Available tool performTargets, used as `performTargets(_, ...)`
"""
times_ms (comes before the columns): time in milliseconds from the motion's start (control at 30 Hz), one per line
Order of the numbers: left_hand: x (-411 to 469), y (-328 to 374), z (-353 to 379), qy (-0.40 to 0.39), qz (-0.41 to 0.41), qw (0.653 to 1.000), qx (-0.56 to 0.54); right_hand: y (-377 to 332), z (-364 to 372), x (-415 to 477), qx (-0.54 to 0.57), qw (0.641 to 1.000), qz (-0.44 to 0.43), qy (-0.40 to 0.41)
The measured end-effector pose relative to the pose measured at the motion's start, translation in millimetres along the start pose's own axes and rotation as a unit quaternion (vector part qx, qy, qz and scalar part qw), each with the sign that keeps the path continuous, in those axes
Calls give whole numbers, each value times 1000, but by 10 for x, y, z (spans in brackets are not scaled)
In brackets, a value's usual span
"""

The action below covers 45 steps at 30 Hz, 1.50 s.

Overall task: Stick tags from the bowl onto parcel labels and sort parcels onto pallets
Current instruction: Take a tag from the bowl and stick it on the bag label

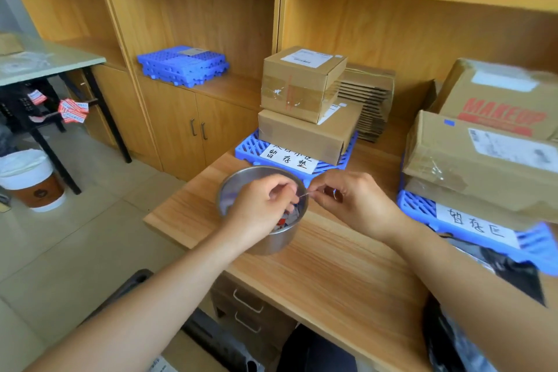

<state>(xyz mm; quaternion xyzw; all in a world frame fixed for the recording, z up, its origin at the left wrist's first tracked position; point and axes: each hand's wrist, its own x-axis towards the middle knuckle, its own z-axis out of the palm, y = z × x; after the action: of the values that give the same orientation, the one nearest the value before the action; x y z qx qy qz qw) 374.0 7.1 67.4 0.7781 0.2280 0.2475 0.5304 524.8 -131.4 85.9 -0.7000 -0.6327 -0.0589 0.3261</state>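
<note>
Over the steel bowl [262, 209] on the wooden counter [332, 275], I see both hands meet — my left hand [262, 205] and right hand [353, 199] each hold a pinching grip on one thin tag [303, 195] stretched between them. More tags lie inside the bowl. Behind it, two parcels [305, 106] sit stacked on a blue pallet [250, 145]; another loaded pallet [419, 208] lies to the right.

Bowl [262, 210] centred on my worktop [332, 275].
Pallets carrying parcels: one [250, 146] at twelve o'clock behind it, another [422, 210] at three.
</note>
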Motion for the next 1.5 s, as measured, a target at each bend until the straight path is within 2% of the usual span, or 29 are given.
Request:
performTargets(133, -96, 189, 391, -60, -57, 980, -179, 48, -226, -433, -28, 998, 12, 53)
performTargets(367, -304, 456, 1079, -148, -134, 932, -301, 90, -642, -1161, -56, 989, 81, 111)
performTargets(467, -389, 512, 1380, -167, -115, 942, -267, 82, -826, -1477, -7, 980, 159, 122)
performTargets(567, -475, 555, 1678, -171, -83, 958, -213, 74, -972, -1751, 120, 929, 318, 149)
performTargets(667, -562, 596, 1915, -166, -73, 960, -213, 129, -1019, -1981, 128, 911, 362, 151)
performTargets(833, -683, 620, 2203, -169, -41, 966, -192, 153, -1069, -2247, 202, 877, 414, 139)
performTargets(933, -704, 620, 2269, -194, -46, 958, -207, 166, -1113, -2299, 282, 843, 431, 158)
performTargets(1033, -707, 610, 2289, -242, -84, 931, -262, 189, -1165, -2340, 331, 826, 428, 157)
performTargets(1200, -717, 573, 2298, -320, -119, 903, -262, 210, -1204, -2394, 350, 834, 411, 111)
performTargets(1500, -699, 524, 2303, -347, -125, 893, -259, 271, -1181, -2464, 343, 840, 410, 94)
